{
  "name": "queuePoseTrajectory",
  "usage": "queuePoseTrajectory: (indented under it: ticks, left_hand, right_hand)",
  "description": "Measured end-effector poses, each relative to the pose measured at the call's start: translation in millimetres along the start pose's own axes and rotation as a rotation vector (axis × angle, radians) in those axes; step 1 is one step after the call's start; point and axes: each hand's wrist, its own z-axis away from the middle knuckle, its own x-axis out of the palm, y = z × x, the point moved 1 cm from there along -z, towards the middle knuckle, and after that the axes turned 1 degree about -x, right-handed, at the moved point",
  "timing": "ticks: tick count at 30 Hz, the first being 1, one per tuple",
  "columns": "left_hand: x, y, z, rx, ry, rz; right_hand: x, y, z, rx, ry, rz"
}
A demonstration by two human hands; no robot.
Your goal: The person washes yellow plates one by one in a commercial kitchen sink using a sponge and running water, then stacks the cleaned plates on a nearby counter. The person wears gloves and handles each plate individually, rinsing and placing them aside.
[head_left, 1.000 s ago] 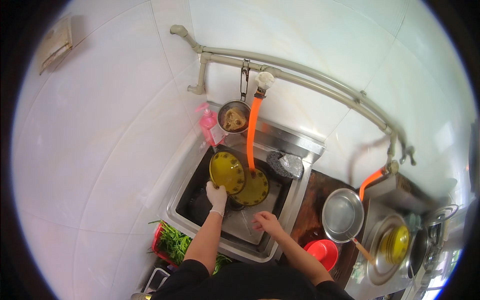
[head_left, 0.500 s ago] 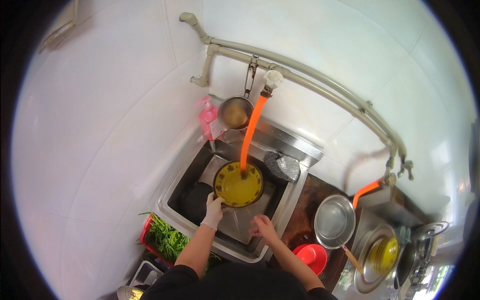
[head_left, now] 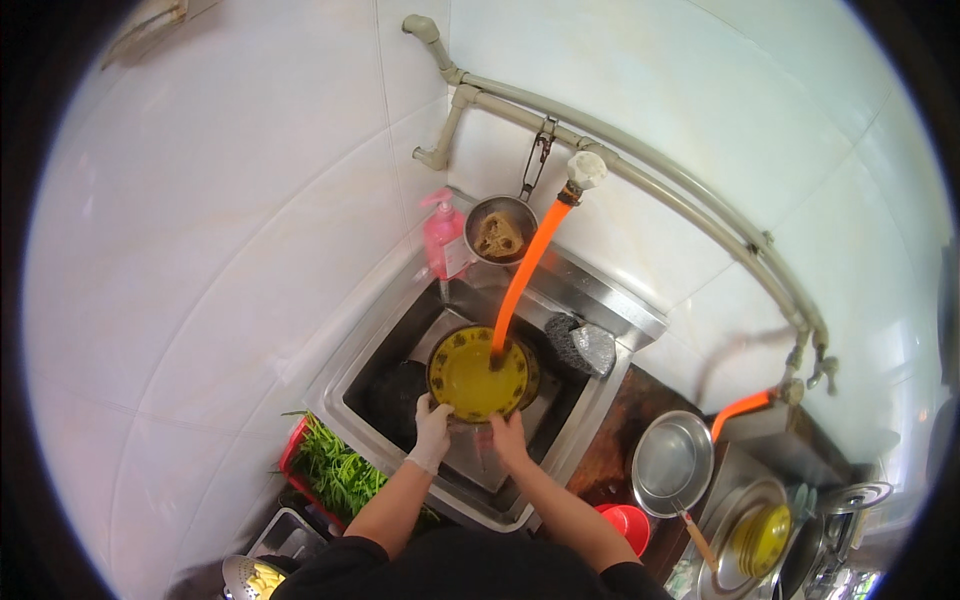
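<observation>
A yellow bowl with a dark patterned rim is held over the metal sink. Wearing a pale glove, my left hand grips its near left edge. My bare right hand has closed on the near right edge; its fingertips are partly hidden by the bowl. An orange hose hangs from a white tap, with its dark end inside the bowl.
A pink pump bottle and a metal ladle are behind the sink. Scouring pads rest on its far right rim. Greens in a red basket lie left; a long-handled pan and red bowl stand right.
My right hand has moved from open space beside the bowl to its near right edge and taken hold. My left hand keeps its grip. The whole view has shifted slightly.
</observation>
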Motion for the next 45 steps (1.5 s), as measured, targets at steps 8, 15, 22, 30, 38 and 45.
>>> queuePoseTrajectory:
  ticks: [8,15,22,30,38,45]
  left_hand:
    - [25,5,0,0.397,-0.163,-0.916]
    - [-14,15,3,0.589,-0.114,-1.295]
    - [17,33,-14,0.916,-0.092,-1.498]
    - [-21,59,10,1.237,-0.695,-1.909]
    - [-22,28,77,0.724,-0.467,-1.376]
    - [-21,-13,66,-0.243,-0.162,0.098]
  right_hand:
    - [-62,-50,-46,0.043,0.112,-0.051]
    - [-56,-76,-43,-0.029,-0.095,0.287]
    - [-44,-109,-71,0.047,-0.127,0.252]
    - [-44,-142,-102,-0.234,-0.372,0.883]
    - [29,-114,-86,-0.282,-0.687,0.475]
    - [21,-111,-18,-0.154,-0.736,0.323]
